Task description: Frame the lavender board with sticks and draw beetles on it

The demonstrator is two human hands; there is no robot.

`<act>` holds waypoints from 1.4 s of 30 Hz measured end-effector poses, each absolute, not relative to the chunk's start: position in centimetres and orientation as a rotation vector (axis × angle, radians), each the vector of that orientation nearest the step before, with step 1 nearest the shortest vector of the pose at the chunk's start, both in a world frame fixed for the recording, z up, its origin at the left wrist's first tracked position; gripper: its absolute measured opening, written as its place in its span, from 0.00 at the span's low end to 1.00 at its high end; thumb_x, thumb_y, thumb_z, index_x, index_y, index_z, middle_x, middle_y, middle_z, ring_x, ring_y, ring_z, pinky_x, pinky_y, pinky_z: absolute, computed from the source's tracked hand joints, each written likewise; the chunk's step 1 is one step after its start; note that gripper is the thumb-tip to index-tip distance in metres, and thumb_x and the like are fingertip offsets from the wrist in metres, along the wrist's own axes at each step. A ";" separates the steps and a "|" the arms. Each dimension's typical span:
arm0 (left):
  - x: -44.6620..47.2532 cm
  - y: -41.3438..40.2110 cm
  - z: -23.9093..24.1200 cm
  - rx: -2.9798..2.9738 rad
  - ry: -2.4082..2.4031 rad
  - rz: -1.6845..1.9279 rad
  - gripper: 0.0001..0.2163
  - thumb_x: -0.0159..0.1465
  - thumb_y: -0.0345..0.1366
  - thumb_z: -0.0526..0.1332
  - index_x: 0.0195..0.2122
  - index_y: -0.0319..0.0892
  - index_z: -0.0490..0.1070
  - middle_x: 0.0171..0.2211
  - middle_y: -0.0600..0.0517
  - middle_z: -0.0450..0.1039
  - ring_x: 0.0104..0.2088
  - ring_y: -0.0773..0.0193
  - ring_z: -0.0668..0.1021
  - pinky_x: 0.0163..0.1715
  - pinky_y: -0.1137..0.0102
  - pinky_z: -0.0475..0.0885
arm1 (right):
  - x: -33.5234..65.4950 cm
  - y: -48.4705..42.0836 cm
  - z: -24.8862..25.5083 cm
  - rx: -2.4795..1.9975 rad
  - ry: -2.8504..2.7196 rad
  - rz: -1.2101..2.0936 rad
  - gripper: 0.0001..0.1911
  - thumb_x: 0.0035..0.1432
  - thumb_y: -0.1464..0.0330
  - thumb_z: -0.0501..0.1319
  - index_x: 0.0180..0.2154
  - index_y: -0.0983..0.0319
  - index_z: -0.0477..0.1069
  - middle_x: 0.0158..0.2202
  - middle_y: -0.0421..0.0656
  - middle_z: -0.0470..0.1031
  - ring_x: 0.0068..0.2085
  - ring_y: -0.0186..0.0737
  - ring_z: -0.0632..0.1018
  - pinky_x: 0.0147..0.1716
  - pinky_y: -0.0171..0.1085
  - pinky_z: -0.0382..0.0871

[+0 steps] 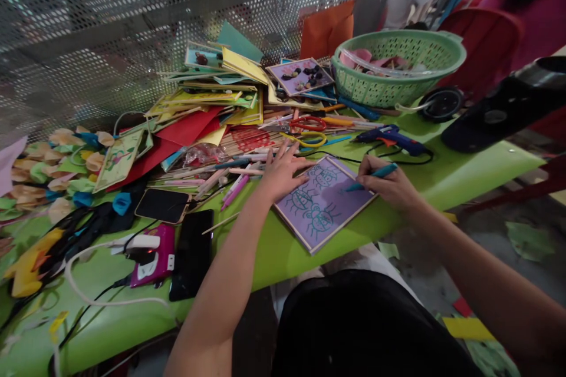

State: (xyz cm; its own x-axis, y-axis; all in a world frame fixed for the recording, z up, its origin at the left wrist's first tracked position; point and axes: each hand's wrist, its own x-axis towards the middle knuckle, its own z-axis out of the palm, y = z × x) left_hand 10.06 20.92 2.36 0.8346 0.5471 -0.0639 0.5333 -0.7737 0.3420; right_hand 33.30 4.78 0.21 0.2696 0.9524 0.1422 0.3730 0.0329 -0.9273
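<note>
A purple card (pixel 340 215) with thin pale strips along its edges lies flat near the front edge of the green table. Several crab-like or bug-like figures are drawn on it in teal lines. My right hand (pixel 387 182) grips a teal marker (pixel 384 171), its tip at the card's bare right part. My left hand (pixel 283 174) rests with fingers spread across the card's upper left edge, reaching onto the pens behind. Close beyond the card lie yellow-handled scissors (pixel 316 142) and a blue glue gun (pixel 395 140).
Behind, a pile of cards and sticks (pixel 212 100) leans toward a perforated metal screen (pixel 154 23). A green basket (pixel 375 89) and a black bottle (pixel 499 109) stand right. Left are phones (pixel 191 253), a pink power strip (pixel 154 259), cables and a yellow glue gun (pixel 33 262).
</note>
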 end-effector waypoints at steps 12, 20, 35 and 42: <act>10.2 20.8 2.8 2.643 0.828 0.026 0.22 0.71 0.42 0.64 0.66 0.60 0.73 0.80 0.55 0.44 0.80 0.49 0.41 0.76 0.42 0.34 | 33.2 4.9 0.5 -1.523 -1.294 0.604 0.12 0.55 0.60 0.68 0.25 0.56 0.69 0.23 0.39 0.68 0.27 0.39 0.67 0.29 0.42 0.60; 10.2 20.8 2.7 2.636 0.813 0.034 0.22 0.72 0.41 0.64 0.67 0.60 0.72 0.81 0.55 0.42 0.80 0.48 0.39 0.76 0.39 0.33 | 33.4 5.2 0.0 -1.532 -1.277 0.553 0.10 0.52 0.61 0.68 0.26 0.57 0.70 0.24 0.37 0.70 0.28 0.39 0.69 0.30 0.39 0.60; 10.2 20.8 2.5 2.652 0.811 0.047 0.22 0.71 0.41 0.64 0.67 0.61 0.73 0.80 0.56 0.44 0.80 0.47 0.40 0.76 0.39 0.33 | 33.7 4.0 -1.1 -1.415 -1.205 0.663 0.11 0.57 0.59 0.71 0.32 0.57 0.74 0.29 0.39 0.74 0.30 0.38 0.73 0.29 0.38 0.64; 10.3 20.7 2.9 2.630 0.821 0.021 0.23 0.71 0.40 0.64 0.67 0.60 0.72 0.81 0.55 0.42 0.80 0.46 0.40 0.76 0.38 0.34 | 33.4 4.1 -0.1 -1.459 -1.295 0.695 0.13 0.54 0.58 0.74 0.29 0.58 0.74 0.25 0.39 0.73 0.28 0.38 0.71 0.27 0.37 0.62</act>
